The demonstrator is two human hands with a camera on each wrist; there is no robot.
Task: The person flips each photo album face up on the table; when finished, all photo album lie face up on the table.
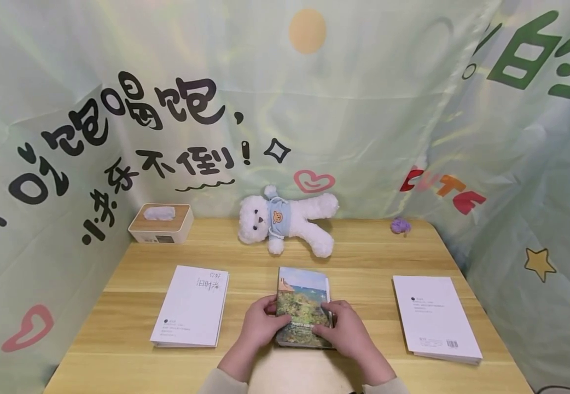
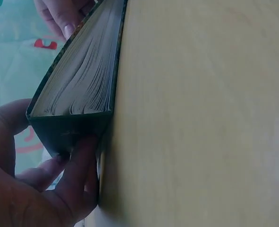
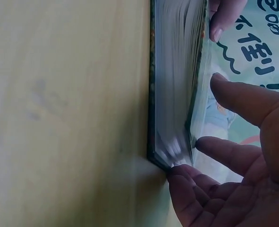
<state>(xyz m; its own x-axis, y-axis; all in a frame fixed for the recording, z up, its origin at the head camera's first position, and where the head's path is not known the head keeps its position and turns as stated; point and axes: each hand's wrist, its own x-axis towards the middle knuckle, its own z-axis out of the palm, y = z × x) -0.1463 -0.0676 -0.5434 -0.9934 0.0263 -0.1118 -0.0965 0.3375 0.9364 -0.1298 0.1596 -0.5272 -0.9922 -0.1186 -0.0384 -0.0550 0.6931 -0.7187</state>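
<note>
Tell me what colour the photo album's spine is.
The photo album's spine is dark green; it shows best in the left wrist view.

Left grip [image 2: 35, 203] on thick book [image 2: 85, 71]

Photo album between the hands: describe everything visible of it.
The photo album is thick and closed, its picture side up and its lettering upright to the person. The glossy-looking cover shows sky, blue water and greenery, with "PHOTO ALBUM" in pale letters. Its spine is dark green; many pale pages show between the covers. It is at the middle of the wooden table. The left hand grips its spine side, the right hand its opposite edge.
</note>
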